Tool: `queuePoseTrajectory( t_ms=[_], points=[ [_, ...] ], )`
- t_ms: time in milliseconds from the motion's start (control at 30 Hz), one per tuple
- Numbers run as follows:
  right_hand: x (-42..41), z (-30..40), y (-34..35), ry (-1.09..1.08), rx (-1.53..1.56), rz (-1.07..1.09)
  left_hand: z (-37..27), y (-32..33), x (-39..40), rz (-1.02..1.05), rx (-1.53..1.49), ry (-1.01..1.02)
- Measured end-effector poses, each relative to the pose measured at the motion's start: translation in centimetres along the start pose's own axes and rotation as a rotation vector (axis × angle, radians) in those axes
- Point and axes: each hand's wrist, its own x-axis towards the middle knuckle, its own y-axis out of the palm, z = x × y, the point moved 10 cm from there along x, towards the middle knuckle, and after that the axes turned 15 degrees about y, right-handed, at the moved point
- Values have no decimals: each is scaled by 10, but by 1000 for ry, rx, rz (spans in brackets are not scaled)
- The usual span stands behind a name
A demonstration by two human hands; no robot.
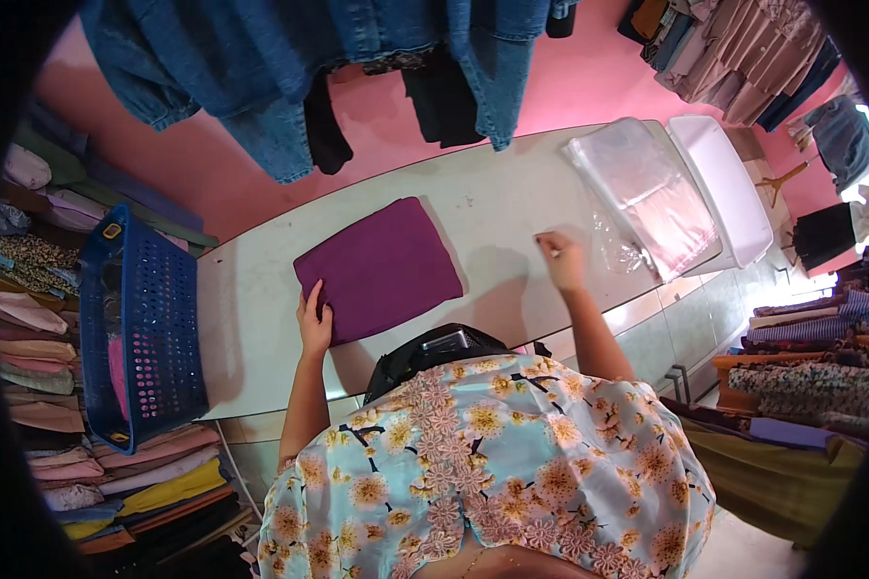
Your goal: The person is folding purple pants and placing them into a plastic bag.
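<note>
A folded purple garment (387, 271) lies flat on the pale table (261, 253). My left hand (314, 318) rests at its lower left edge, fingers apart, the fingertips touching the cloth. My right hand (561, 260) is over the table to the right of the garment, its fingers curled; whether it holds something small cannot be made out. Beyond it, at the table's right end, lies a stack of clear plastic bags (648, 195), with a crumpled part of clear plastic at its near edge.
A blue perforated plastic basket (163, 340) stands at the table's left end, a white plastic tub (724, 188) at the right. Denim garments (261, 65) hang over the far edge. Folded clothes (36, 354) are stacked at left, and more clothes (804, 376) at right.
</note>
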Motion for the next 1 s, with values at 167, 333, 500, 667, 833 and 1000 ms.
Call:
queuePoseTrajectory(
  t_ms=[167,333,500,667,833,1000],
  points=[
    [65,-56,-136,120,-155,-314,-62,69,22,24,100,12],
    [114,-96,-170,96,-470,-323,-127,148,47,130,-86,90],
    [130,-100,-147,-47,-648,-245,-128,158,27,104,2,74],
    [128,-97,-141,-128,-682,-243,-53,87,-60,57,723,-547],
    [134,-101,-146,-85,-609,-261,-29,59,-117,70,708,-782],
    [147,-110,-150,10,-543,-181,-25,60,-118,77,730,-802]
  ],
)
